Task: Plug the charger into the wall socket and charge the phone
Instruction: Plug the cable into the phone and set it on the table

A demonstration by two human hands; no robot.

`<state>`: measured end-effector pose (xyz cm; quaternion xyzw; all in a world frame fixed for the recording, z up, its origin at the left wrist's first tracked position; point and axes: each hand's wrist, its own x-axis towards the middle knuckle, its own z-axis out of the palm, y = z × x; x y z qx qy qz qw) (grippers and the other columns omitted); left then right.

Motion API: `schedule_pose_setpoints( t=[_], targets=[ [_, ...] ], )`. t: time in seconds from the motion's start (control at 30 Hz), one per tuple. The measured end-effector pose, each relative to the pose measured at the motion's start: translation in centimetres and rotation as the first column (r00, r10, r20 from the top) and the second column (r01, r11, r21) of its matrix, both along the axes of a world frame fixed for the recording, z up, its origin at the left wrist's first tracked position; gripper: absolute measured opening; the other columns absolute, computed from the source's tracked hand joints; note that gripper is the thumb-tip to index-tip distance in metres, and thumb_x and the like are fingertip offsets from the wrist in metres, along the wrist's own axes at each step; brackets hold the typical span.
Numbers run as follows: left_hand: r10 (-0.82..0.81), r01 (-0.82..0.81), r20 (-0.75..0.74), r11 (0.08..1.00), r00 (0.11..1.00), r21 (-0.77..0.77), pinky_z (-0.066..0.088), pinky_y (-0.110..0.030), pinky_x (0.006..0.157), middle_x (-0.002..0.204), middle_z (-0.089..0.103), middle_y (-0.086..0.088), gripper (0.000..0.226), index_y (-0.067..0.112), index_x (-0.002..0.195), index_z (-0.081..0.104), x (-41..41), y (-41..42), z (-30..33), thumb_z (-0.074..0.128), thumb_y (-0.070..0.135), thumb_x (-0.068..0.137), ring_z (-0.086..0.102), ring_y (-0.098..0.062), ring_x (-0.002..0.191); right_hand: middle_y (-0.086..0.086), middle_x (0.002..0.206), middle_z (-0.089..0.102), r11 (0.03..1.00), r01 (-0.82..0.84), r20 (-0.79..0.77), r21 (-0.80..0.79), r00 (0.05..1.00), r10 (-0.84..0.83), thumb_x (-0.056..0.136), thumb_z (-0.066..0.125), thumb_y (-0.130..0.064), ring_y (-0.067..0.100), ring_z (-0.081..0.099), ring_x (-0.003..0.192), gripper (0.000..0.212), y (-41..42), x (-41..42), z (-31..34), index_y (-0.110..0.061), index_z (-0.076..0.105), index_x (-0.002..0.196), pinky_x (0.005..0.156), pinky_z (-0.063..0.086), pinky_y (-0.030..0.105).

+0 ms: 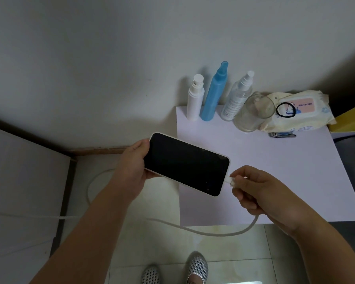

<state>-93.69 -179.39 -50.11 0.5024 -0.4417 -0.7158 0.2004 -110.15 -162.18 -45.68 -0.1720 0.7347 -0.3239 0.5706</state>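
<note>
A phone [186, 163] with a dark screen and a white case lies flat in the air over the left edge of a white table [275, 173]. My left hand [132, 167] grips its far left end. My right hand [260, 189] pinches the white cable plug [230, 179] right at the phone's right end; whether the plug is seated in the port I cannot tell. The white cable [203, 230] loops down from my right hand, passes under my left arm and runs off to the left. No wall socket or charger brick is in view.
At the table's back stand a white bottle [195, 99], a blue spray bottle [214, 93], a clear spray bottle [237, 97] and a glass [254, 111]. A wipes pack [299, 111] with a black hair tie lies beside them. A white cabinet [23, 191] is at left, tiled floor below.
</note>
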Motion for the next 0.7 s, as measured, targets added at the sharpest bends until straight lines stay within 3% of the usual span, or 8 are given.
schedule_pose_setpoints(
  t=[0.23,0.47,0.63,0.7],
  targets=[
    [-0.059,0.059,0.029,0.998,0.998,0.023,0.057,-0.026,0.049,0.091,0.067,-0.003,0.031,0.019,0.095,0.062,-0.4,0.2,-0.5,0.031,0.022,0.097,0.064,-0.018,0.081,0.003,0.054,0.059,0.998,-0.061,-0.023,-0.027,0.998,0.060,0.095,0.044,-0.005,0.010,0.045,0.041,0.025,1.0,-0.2,-0.7,-0.009,0.058,0.074,0.042,0.037,0.020],
    [-0.119,0.116,0.055,0.992,0.991,0.050,0.056,-0.029,0.054,0.107,0.066,-0.011,0.038,0.008,0.115,0.059,-0.7,0.2,-1.5,0.031,0.024,0.096,0.063,-0.025,0.096,0.006,0.062,0.066,0.999,-0.034,-0.009,-0.039,0.999,0.034,0.095,0.041,-0.006,0.013,0.048,0.045,0.021,1.4,-0.3,-1.2,-0.015,0.059,0.089,0.045,0.039,0.022],
    [-0.152,0.150,0.017,0.985,0.988,0.086,0.058,-0.028,0.052,0.093,0.065,-0.011,0.037,0.007,0.107,0.060,-1.2,1.0,-2.0,0.030,0.025,0.097,0.063,-0.020,0.076,0.003,0.075,0.069,0.998,0.032,-0.017,-0.048,0.999,-0.033,0.095,0.044,-0.010,0.012,0.054,0.053,0.022,1.8,-0.7,-1.5,-0.024,0.061,0.097,0.049,0.042,0.023],
    [-0.179,0.176,0.025,0.979,0.984,0.100,0.058,-0.035,0.064,0.097,0.064,-0.014,0.039,0.005,0.110,0.059,-1.3,1.3,-2.4,0.030,0.027,0.097,0.063,-0.025,0.080,0.002,0.081,0.066,0.997,0.059,-0.029,-0.052,0.998,-0.060,0.094,0.046,-0.014,0.014,0.055,0.061,0.021,2.0,-0.8,-1.7,-0.030,0.060,0.097,0.053,0.043,0.025]
  ],
)
